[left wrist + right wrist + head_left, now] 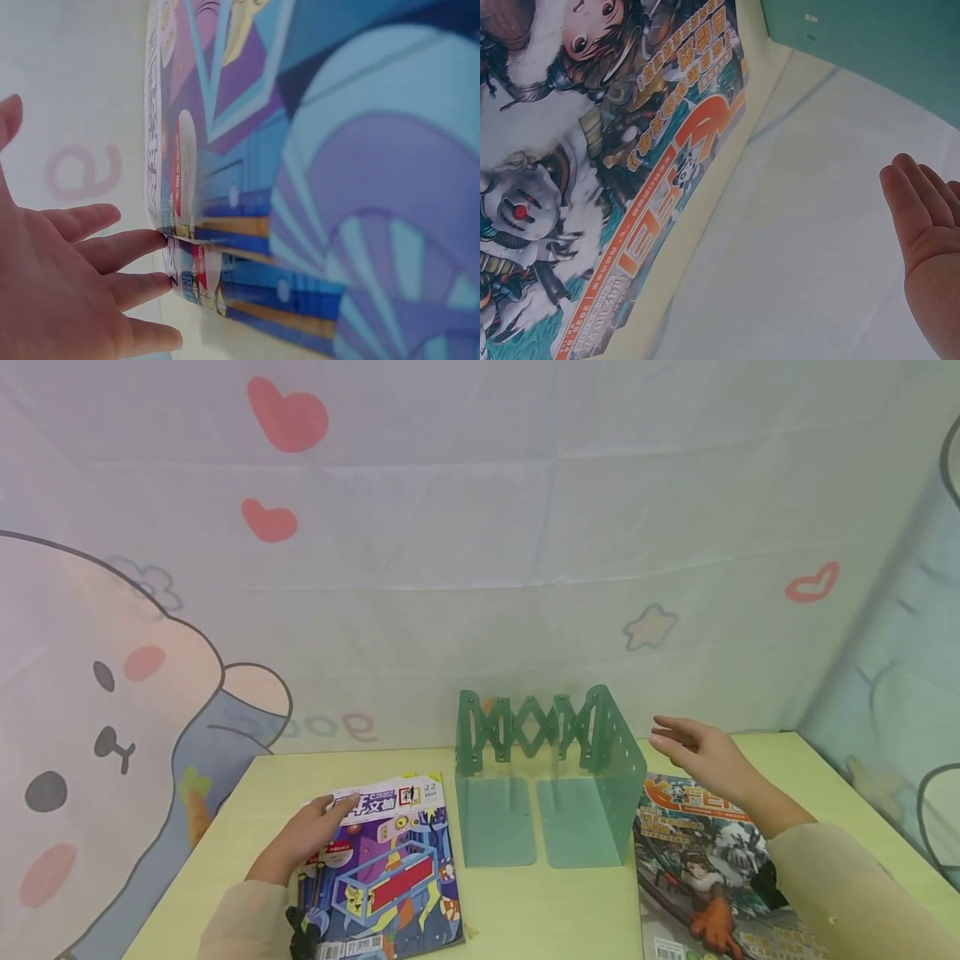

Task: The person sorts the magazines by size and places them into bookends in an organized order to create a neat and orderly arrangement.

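Observation:
My left hand (pixel 311 829) is at the left edge of a stack of purple-covered magazines (pixel 405 877) lying on the table. In the left wrist view its fingers (pixel 124 251) are spread and straight, with fingertips right at the edge of the magazines. At least two copies show there, one over the other. My right hand (pixel 708 760) hovers over the top of a magazine with an orange title (pixel 697 860), its fingers together and nearly straight, holding nothing. Between the hands stands a green metal expandable bookend (pixel 626 785), with two flat base plates and a lattice back.
The pale yellow table (pixel 540 914) has its back edge against a cloth backdrop (pixel 465 552) printed with hearts and a bear. More cloth (pixel 911 652) hangs along the right side. A small black item (pixel 302 935) shows by my left sleeve.

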`<state>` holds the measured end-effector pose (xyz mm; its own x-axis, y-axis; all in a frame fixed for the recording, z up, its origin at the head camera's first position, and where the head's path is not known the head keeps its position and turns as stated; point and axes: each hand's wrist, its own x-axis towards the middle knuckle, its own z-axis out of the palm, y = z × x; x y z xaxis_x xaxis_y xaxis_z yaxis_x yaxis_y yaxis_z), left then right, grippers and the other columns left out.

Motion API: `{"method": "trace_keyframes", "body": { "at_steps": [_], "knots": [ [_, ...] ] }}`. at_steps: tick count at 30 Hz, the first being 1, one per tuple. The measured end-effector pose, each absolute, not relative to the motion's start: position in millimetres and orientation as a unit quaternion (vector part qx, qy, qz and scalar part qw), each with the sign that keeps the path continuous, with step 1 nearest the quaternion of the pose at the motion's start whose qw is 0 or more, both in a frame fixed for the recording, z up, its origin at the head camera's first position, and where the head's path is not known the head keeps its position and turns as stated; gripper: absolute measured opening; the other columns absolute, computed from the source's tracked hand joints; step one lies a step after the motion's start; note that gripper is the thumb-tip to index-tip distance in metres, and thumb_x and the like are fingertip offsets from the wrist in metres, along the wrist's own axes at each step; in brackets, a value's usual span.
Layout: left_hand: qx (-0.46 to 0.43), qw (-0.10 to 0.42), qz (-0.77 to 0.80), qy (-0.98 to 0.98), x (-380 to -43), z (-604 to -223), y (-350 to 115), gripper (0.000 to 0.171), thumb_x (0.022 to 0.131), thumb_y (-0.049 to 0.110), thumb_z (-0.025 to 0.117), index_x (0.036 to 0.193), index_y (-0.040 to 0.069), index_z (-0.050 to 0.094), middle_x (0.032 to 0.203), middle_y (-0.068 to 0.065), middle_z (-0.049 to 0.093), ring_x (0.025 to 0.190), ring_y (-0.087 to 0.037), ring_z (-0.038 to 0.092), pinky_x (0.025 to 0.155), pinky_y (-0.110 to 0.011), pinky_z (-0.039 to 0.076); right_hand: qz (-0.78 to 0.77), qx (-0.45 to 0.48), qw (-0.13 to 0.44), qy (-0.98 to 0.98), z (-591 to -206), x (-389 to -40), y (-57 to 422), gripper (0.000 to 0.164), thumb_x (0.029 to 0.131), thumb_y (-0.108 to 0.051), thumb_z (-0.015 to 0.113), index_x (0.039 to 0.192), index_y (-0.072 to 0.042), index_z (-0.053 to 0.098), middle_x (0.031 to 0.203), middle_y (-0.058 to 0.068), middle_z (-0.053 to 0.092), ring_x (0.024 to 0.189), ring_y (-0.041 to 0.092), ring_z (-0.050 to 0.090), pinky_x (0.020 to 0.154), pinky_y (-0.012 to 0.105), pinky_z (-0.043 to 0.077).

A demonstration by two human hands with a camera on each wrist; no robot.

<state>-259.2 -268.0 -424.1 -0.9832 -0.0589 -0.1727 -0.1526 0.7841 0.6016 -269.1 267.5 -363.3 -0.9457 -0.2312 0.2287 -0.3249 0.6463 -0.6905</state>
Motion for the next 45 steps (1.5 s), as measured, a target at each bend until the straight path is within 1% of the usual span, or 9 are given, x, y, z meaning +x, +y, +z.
{"method": "trace_keyframes", "body": {
  "at_steps": [4,8,12,17,19,23,30,39,45],
  "knots": [
    [-0.067,0.072,0.354,0.930,-257.7,-421.1,-270.2,0.102,0.087,0.073,0.032,0.145,-0.010,0.021,0.141,-0.037,0.034,0.118,-0.052,0.047,0.094,-0.062,0.043,0.394,0.168,0.054,-0.902,-359.2,-265.8,262.4,0.059,0.099,-0.038,0.045,0.144,-0.001,0.037,0.137,0.026,0.048,0.117,0.042,0.054,0.088,0.044,0.053],
    [-0.067,0.070,0.388,0.917,-257.6,-418.1,-272.8,0.097,0.088,0.072,0.032,0.144,-0.007,0.026,0.134,-0.032,0.045,0.106,-0.039,0.057,0.092,-0.056,0.047,0.396,0.188,0.049,-0.898,-353.6,-261.6,256.5,0.054,0.100,-0.034,0.045,0.140,0.002,0.042,0.135,0.028,0.049,0.115,0.042,0.055,0.088,0.042,0.053],
    [-0.057,0.065,0.416,0.905,-258.1,-417.2,-275.7,0.092,0.089,0.070,0.032,0.143,-0.005,0.032,0.126,-0.028,0.053,0.099,-0.031,0.060,0.091,-0.055,0.048,0.406,0.202,0.040,-0.890,-350.2,-259.0,250.8,0.051,0.101,-0.031,0.044,0.136,0.005,0.045,0.132,0.030,0.051,0.115,0.043,0.056,0.087,0.039,0.054],
    [-0.072,0.058,0.442,0.892,-257.6,-418.5,-277.6,0.095,0.086,0.075,0.033,0.144,0.000,0.033,0.130,-0.026,0.052,0.106,-0.033,0.057,0.093,-0.053,0.048,0.419,0.209,0.032,-0.883,-348.8,-257.2,245.5,0.050,0.100,-0.029,0.046,0.134,0.008,0.047,0.129,0.030,0.053,0.112,0.042,0.057,0.085,0.036,0.055],
    [-0.072,0.052,0.444,0.892,-257.3,-419.8,-279.0,0.098,0.086,0.074,0.033,0.145,-0.003,0.029,0.135,-0.029,0.047,0.112,-0.039,0.054,0.097,-0.055,0.044,0.418,0.209,0.029,-0.883,-348.4,-256.7,244.2,0.050,0.099,-0.029,0.048,0.133,0.008,0.047,0.127,0.029,0.054,0.111,0.041,0.058,0.084,0.035,0.055],
    [-0.078,0.037,0.450,0.889,-257.9,-420.8,-281.2,0.086,0.094,0.058,0.038,0.145,-0.010,0.022,0.141,-0.035,0.035,0.121,-0.047,0.047,0.101,-0.057,0.039,0.417,0.206,0.026,-0.885,-347.1,-255.9,242.2,0.053,0.098,-0.031,0.050,0.138,0.004,0.043,0.127,0.027,0.055,0.110,0.038,0.059,0.083,0.034,0.056],
    [-0.082,0.013,0.475,0.876,-261.1,-417.3,-282.6,0.061,0.099,0.026,0.042,0.143,-0.013,0.024,0.142,-0.037,0.031,0.121,-0.047,0.047,0.096,-0.049,0.047,0.445,0.221,0.029,-0.867,-345.1,-253.1,238.7,0.056,0.099,-0.030,0.049,0.149,-0.013,0.031,0.142,0.024,0.044,0.119,0.039,0.053,0.083,0.040,0.055],
    [-0.066,0.005,0.477,0.877,-265.1,-411.3,-281.8,0.055,0.097,0.013,0.044,0.142,-0.014,0.026,0.138,-0.038,0.037,0.118,-0.046,0.051,0.088,-0.044,0.053,0.452,0.229,0.025,-0.862,-344.6,-250.2,237.6,0.051,0.101,-0.027,0.045,0.148,-0.011,0.033,0.149,0.023,0.034,0.124,0.043,0.048,0.081,0.030,0.055],
    [-0.045,0.012,0.458,0.888,-269.4,-408.9,-283.6,0.057,0.097,0.012,0.045,0.143,-0.012,0.024,0.136,-0.038,0.038,0.114,-0.045,0.052,0.084,-0.044,0.054,0.458,0.225,0.019,-0.860,-346.1,-249.5,236.9,0.052,0.101,-0.028,0.045,0.148,-0.013,0.032,0.150,0.023,0.031,0.126,0.043,0.045,0.082,0.033,0.055]
  ]
}}
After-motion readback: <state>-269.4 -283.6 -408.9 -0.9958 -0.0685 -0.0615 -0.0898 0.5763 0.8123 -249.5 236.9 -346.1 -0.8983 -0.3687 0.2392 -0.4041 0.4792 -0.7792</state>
